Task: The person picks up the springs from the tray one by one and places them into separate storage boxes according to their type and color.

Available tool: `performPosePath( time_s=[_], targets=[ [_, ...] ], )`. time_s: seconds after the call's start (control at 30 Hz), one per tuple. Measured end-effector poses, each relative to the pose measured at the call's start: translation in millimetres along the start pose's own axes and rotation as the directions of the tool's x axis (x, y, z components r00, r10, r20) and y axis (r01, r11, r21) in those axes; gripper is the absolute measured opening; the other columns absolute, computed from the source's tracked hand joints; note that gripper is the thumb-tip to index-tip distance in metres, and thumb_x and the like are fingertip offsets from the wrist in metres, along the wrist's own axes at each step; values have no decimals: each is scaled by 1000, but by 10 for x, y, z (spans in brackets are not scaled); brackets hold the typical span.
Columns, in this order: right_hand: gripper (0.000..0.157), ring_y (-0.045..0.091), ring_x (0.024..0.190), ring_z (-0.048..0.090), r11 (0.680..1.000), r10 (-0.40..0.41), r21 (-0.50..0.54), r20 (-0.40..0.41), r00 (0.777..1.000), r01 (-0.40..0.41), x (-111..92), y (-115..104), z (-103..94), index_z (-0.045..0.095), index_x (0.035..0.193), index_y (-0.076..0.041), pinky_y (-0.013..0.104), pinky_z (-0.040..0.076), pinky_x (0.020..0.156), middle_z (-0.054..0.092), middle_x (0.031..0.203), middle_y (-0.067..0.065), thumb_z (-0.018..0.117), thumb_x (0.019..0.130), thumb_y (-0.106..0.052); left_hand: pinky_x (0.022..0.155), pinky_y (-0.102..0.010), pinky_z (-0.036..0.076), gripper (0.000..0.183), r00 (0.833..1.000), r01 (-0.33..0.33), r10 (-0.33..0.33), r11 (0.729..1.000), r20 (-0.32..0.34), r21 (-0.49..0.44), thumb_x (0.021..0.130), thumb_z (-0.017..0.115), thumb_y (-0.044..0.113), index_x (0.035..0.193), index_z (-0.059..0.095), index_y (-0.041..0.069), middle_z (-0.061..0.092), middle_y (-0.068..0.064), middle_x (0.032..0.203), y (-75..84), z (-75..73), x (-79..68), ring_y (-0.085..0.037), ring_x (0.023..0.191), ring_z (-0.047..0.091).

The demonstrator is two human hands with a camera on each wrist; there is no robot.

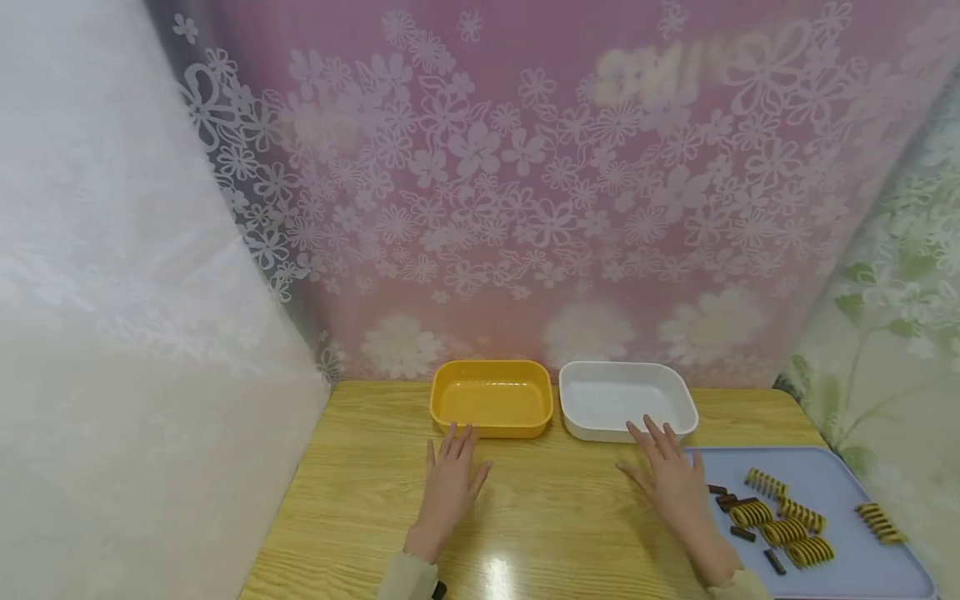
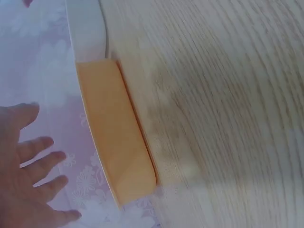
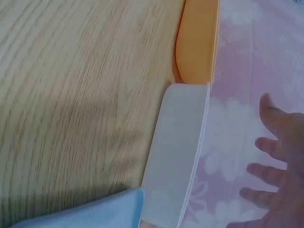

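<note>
My left hand (image 1: 447, 487) hovers over the wooden table with its fingers spread, the fingertips overlapping the near rim of a yellow dish (image 1: 491, 432) in the head view. Likewise spread, my right hand (image 1: 672, 487) holds nothing; its fingertips overlap the front of a white dish (image 1: 600, 434). Both dishes stand side by side at the table's back edge, and nothing shows inside them. The left wrist view has the yellow dish (image 2: 116, 137) beyond the spread fingers (image 2: 42, 166). In the right wrist view the white dish (image 3: 175, 152) lies beside the fingers (image 3: 268, 173).
A pale blue tray (image 1: 885, 575) sits at the right, close by my right forearm. On it are several spiral, ridged yellow-and-dark pieces (image 1: 783, 532) and several short dark brown sticks (image 1: 742, 533). Flowered cloth (image 1: 525, 208) hangs behind the wooden table (image 1: 555, 517).
</note>
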State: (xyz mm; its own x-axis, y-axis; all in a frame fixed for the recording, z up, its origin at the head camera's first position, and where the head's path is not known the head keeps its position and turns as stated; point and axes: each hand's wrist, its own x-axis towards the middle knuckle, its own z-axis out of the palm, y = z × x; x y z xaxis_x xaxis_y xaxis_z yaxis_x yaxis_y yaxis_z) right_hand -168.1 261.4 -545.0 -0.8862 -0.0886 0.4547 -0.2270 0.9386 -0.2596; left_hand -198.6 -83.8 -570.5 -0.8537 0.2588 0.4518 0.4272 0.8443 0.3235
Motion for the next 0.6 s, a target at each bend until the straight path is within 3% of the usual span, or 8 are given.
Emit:
performPosePath(
  time_s=[0.07,0.1,0.13,0.2,0.27,0.37,0.47,0.6],
  targets=[
    [60,39,103,68,999,-44,1,-88,995,44,12,58,-50,65,135,-13,64,52,83,64,135,18,83,81,-29,103,-67,41,42,999,-26,25,1000,-48,-2,95,73,25,131,65,4,68,-13,129,18,10,32,-35,124,60],
    [53,33,81,70,998,-58,-1,-123,991,58,16,84,-86,69,128,-11,53,56,69,70,124,18,85,79,-25,101,-63,46,36,997,-35,35,999,-72,-3,94,74,22,126,68,6,71,-11,122,31,11,47,-32,116,66],
    [48,25,62,65,998,-65,3,-152,986,67,15,115,-124,72,122,-11,43,53,57,73,114,18,86,78,-21,97,-58,50,31,994,-47,46,999,-97,-7,93,75,19,121,70,7,74,-9,114,46,15,64,-29,107,69],
    [39,10,40,42,998,-66,7,-194,979,69,1,191,-204,76,115,-12,28,36,40,76,99,15,86,77,-17,89,-50,56,24,987,-66,62,998,-149,-22,90,77,15,113,73,8,76,-6,102,84,16,95,-23,91,73],
    [32,-1,36,26,998,-56,6,-230,972,59,-20,283,-281,77,110,-13,22,21,36,76,90,15,85,80,-17,82,-45,58,18,979,-80,71,996,-190,-39,90,77,13,108,75,8,77,-5,95,134,12,129,-20,82,73],
    [26,-6,35,20,999,-44,-15,-289,956,41,-53,454,-373,78,107,-12,20,16,35,76,85,15,72,94,-34,78,-42,60,13,969,-95,82,995,-231,-43,89,78,11,102,76,8,77,-4,88,222,18,174,-18,75,73],
    [51,0,31,29,999,-37,-44,-339,940,24,-84,662,-464,78,106,-7,20,18,33,76,86,18,53,102,-51,77,-39,60,12,960,-117,104,992,-261,-35,87,79,10,98,77,6,77,-4,86,336,59,242,-17,74,73],
    [43,14,34,41,998,-11,-66,-376,927,-15,-146,942,-589,77,107,-4,21,19,33,74,89,23,62,100,-44,77,-37,60,13,953,-136,121,990,-278,-35,86,80,10,98,77,7,77,-3,90,512,154,332,-18,80,74]
  ],
)
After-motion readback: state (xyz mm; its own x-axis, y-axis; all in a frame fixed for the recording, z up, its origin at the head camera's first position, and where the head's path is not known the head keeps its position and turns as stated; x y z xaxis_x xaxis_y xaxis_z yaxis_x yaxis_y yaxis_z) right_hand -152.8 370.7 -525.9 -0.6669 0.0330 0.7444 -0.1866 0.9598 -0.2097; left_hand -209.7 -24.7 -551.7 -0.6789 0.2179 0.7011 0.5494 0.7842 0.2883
